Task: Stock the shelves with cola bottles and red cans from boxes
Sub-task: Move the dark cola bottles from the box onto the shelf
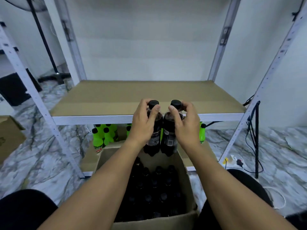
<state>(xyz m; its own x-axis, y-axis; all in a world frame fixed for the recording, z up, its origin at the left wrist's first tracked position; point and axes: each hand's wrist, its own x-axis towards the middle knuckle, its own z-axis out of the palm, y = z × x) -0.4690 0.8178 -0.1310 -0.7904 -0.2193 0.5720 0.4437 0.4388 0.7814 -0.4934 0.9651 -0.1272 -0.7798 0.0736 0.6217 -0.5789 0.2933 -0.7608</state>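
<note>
Left hand [144,123] fingers [144,103] curled round one cola bottle [153,130], right hand [186,125] gripped a second cola bottle [169,135], both upright, touching, above an open box [186,176] of seemingly similar dark bottles [156,193], before the brown shelf [116,98], green bottles [103,135] beneath.

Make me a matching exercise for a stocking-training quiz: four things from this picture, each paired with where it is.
Things:
1. two cola bottles
2. green bottles
3. brown shelf board
4. open box

Places:
A. under the brown board, at the back
B. in front of the person, full of dark bottles
C. bare, at hand height
D. one held in the left hand, one in the right hand

Pairs: 1-D, 2-A, 3-C, 4-B
</note>
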